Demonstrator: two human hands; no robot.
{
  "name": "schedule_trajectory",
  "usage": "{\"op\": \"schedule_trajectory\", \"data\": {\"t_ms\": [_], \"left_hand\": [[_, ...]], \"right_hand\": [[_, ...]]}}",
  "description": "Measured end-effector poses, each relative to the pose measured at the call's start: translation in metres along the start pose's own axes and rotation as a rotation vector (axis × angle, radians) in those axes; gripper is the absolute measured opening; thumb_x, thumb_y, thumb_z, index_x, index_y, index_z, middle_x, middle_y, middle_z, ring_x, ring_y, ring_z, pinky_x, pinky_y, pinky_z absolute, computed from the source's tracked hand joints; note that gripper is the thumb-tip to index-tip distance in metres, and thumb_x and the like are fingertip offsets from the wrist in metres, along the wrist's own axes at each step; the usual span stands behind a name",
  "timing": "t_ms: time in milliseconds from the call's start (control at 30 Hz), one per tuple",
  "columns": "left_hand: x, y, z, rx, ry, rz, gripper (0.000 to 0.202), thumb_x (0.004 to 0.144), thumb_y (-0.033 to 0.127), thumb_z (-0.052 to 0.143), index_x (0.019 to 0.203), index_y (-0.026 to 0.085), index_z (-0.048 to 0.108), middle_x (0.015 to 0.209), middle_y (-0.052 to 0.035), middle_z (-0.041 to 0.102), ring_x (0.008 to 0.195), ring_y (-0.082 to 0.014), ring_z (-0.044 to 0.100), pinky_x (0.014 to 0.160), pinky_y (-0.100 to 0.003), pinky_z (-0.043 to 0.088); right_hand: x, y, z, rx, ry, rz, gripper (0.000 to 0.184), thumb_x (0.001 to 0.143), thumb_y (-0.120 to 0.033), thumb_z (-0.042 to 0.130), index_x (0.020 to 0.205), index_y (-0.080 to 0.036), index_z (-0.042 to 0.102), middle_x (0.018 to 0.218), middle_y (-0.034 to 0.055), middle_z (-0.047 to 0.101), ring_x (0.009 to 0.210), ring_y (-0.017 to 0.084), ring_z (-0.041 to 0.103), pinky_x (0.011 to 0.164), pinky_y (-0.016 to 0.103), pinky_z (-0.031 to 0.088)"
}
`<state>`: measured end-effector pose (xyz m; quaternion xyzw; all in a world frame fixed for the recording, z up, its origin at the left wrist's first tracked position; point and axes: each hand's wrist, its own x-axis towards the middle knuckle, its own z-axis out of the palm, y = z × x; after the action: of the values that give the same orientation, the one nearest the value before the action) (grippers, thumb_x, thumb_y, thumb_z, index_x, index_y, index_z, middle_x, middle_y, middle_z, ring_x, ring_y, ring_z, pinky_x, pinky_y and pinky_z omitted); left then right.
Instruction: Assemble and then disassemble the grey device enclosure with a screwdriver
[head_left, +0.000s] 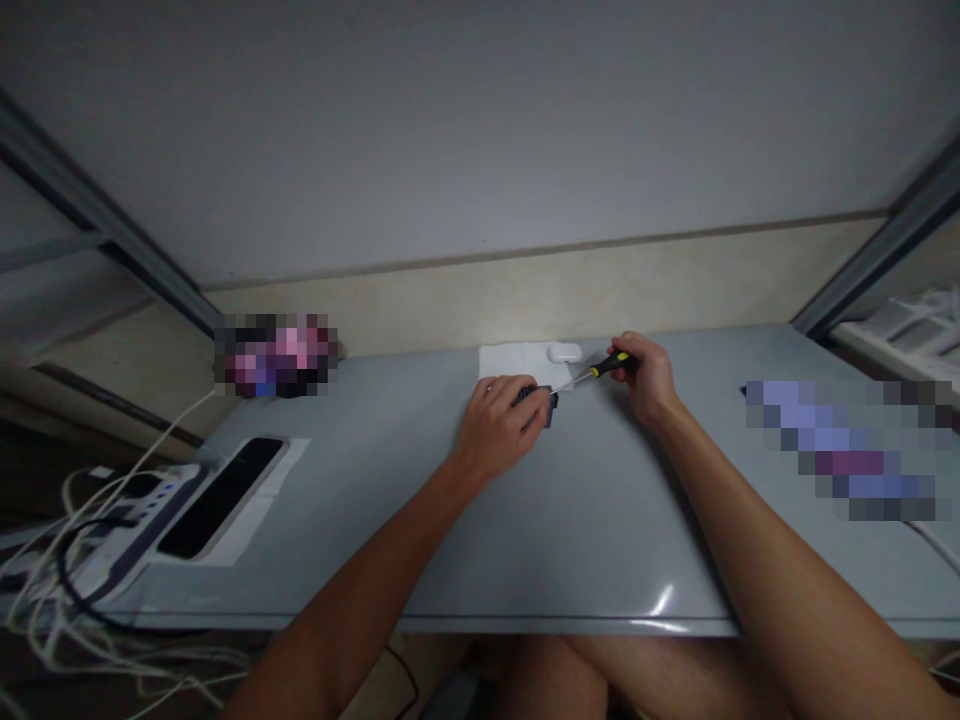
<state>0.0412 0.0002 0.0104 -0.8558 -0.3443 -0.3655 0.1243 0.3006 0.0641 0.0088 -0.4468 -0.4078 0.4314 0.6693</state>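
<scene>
My left hand is closed over a small dark block-like object on the grey table, its kind hard to make out because my fingers cover most of it. In my right hand is a screwdriver with a black and yellow handle, gripped with closed fingers. Its thin metal shaft slants down to the left, and the tip reaches the dark object beside my left fingers; the exact contact is too small to tell. Just behind lie a white paper sheet and a small white rounded case.
On the left, a phone rests on white paper near a power strip with tangled cables. Blurred-out items lie at the back left and on the right. A wall closes off the table's back.
</scene>
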Motion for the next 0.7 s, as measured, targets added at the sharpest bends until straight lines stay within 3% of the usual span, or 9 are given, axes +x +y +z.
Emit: {"op": "schedule_trajectory", "data": {"t_ms": [300,700], "left_hand": [[0.001,-0.001,0.001,-0.019,0.014,0.005,0.014,0.11,0.024,0.065,0.104,0.022,0.077,0.112,-0.005,0.08,0.106,-0.0201,0.074,0.095,-0.039,0.052],[-0.002,-0.011,0.002,-0.156,-0.053,0.091,0.023,0.114,0.024,0.06,0.128,0.022,0.078,0.128,-0.0089,0.08,0.116,-0.0206,0.078,0.102,-0.041,0.063]], "right_hand": [[0.002,0.004,-0.004,0.015,0.008,-0.026,0.021,0.072,-0.03,0.077,0.062,-0.023,0.061,0.067,0.0016,0.058,0.052,0.011,0.042,0.04,0.026,0.028],[0.002,-0.001,-0.006,0.084,0.06,-0.047,0.023,0.07,-0.03,0.076,0.062,-0.022,0.056,0.066,-0.0006,0.053,0.05,0.009,0.041,0.038,0.024,0.027]]}}
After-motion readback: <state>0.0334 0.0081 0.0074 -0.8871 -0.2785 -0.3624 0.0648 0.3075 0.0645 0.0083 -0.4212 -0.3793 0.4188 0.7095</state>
